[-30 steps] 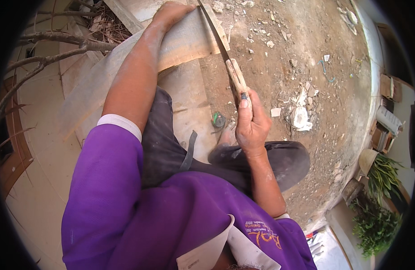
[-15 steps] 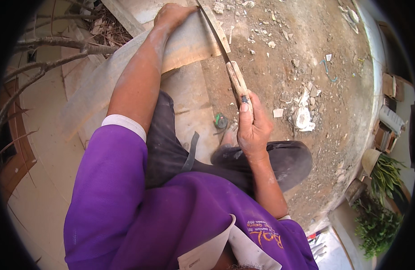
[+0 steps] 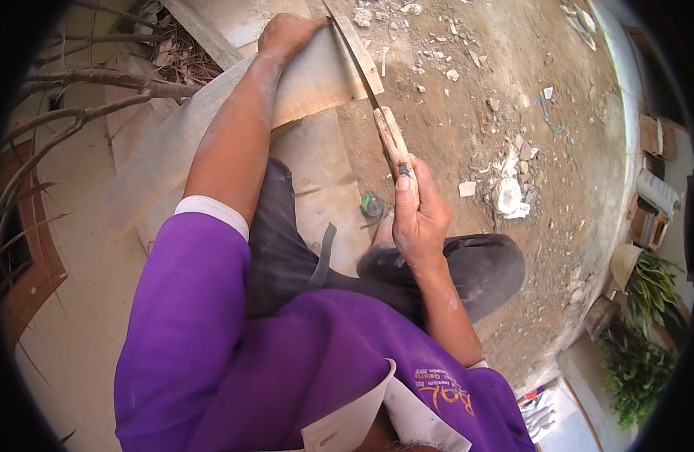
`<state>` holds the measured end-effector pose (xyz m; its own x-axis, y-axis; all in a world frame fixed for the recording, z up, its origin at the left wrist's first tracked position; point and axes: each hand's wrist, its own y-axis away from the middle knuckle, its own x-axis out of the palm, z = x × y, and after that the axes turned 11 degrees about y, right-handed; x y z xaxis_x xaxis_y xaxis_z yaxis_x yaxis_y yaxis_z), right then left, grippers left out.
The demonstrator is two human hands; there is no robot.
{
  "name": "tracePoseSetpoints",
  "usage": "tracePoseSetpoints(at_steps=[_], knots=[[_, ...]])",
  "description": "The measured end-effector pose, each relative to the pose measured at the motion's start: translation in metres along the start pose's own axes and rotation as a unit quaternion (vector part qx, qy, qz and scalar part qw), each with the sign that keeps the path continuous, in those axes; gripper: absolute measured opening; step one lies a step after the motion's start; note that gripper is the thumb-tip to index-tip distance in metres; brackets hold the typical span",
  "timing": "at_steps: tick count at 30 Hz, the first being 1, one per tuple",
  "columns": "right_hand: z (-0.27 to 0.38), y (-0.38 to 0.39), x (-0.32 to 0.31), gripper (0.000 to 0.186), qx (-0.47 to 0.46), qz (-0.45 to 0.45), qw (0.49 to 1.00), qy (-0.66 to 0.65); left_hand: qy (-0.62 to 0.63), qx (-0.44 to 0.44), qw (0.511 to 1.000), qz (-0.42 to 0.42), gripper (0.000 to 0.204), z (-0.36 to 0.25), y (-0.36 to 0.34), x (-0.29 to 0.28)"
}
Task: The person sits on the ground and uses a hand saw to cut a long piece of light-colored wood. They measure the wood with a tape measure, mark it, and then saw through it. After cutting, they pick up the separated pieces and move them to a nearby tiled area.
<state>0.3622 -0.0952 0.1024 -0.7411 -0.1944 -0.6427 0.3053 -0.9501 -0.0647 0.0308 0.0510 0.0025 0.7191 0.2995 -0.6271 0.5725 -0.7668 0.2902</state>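
A saw runs away from me, with a long thin dark blade (image 3: 354, 62) and a worn, pale wooden handle (image 3: 395, 143). My right hand (image 3: 422, 224) is wrapped round the handle's near end, its thumb lying along the top. The blade crosses a thin, pale board (image 3: 313, 79) near its right end, leaving a narrow strip on the blade's right side. At the board's far edge, my left hand (image 3: 289, 35) is closed on it, thumb pointing toward the blade. Its other fingers are partly hidden, and the saw's tip leaves the picture at the top.
A green and black tape measure (image 3: 372, 204) lies below the board, near my foot. Rubble and white scraps (image 3: 509, 197) litter the dirt on the right. Bare branches (image 3: 83, 109) reach in from the left. Potted plants (image 3: 648, 297) stand along the right-hand edge.
The saw handle and my right hand have shifted very slightly left and toward me. My left hand stays at the same place on the board. The whole view has moved a little.
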Motion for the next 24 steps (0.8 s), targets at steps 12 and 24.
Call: tracePoseSetpoints(at_steps=[12,24], knots=[[-0.008,0.001,0.000,0.033,0.021,0.000,1.000,-0.008,0.016,0.008,1.000,-0.012,0.053,0.002,0.001,0.000],[0.024,-0.033,-0.013,0.031,0.081,-0.098,0.978,-0.164,0.052,-0.042,0.998,0.012,0.054,-0.003,0.010,-0.007]])
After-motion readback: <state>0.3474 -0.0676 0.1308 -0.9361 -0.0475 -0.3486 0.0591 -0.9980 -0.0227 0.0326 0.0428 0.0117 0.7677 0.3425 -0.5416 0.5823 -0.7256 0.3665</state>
